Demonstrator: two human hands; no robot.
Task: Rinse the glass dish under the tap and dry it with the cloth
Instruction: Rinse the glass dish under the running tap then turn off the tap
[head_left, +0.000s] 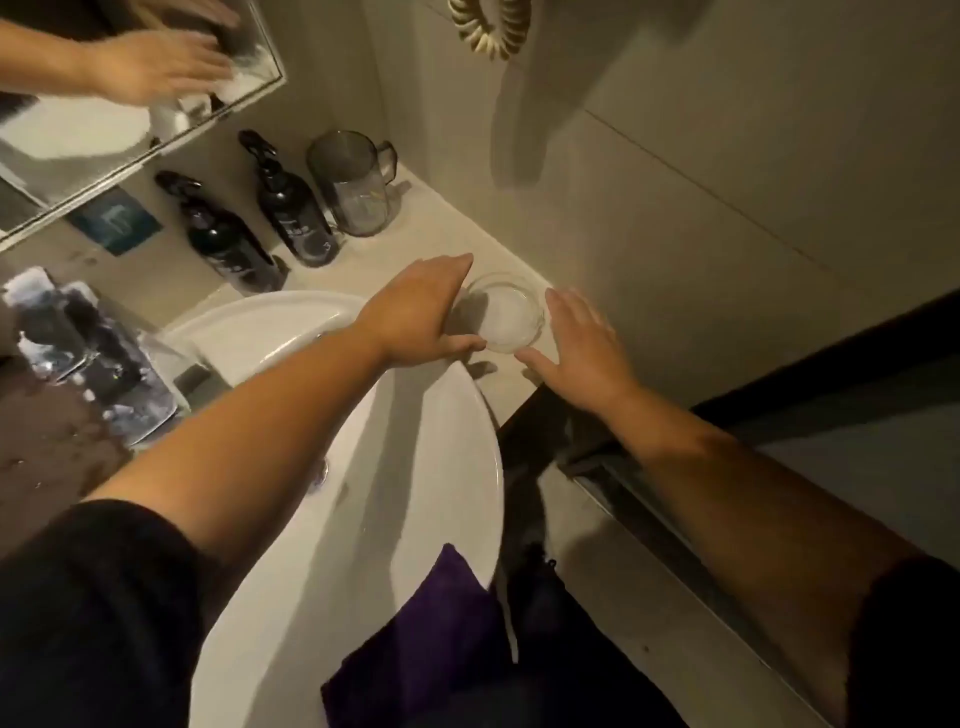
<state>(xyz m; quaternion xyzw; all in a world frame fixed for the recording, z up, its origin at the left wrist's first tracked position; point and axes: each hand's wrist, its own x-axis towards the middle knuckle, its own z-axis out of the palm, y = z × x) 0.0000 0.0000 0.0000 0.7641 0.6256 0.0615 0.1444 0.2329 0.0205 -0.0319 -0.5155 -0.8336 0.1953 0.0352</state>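
Note:
A small round clear glass dish (508, 314) rests on the pale counter (457, 223) at the right of the white basin (431, 467). My left hand (415, 312) reaches across the basin and cups the dish's left side, thumb on the near rim and fingers at the far rim. To the dish's right, my right hand (587, 348) lies flat with its fingers spread, the thumb close to the rim. A dark purple cloth (426, 639) hangs over the basin's near edge. No tap shows; my left forearm covers the middle of the basin.
Two dark pump bottles (298, 213) (223, 239) and a clear glass jug (358, 182) stand on the counter behind the basin. A mirror (104, 135) hangs at the upper left. A transparent box (88, 358) sits at the left. The wall closes in right behind the dish.

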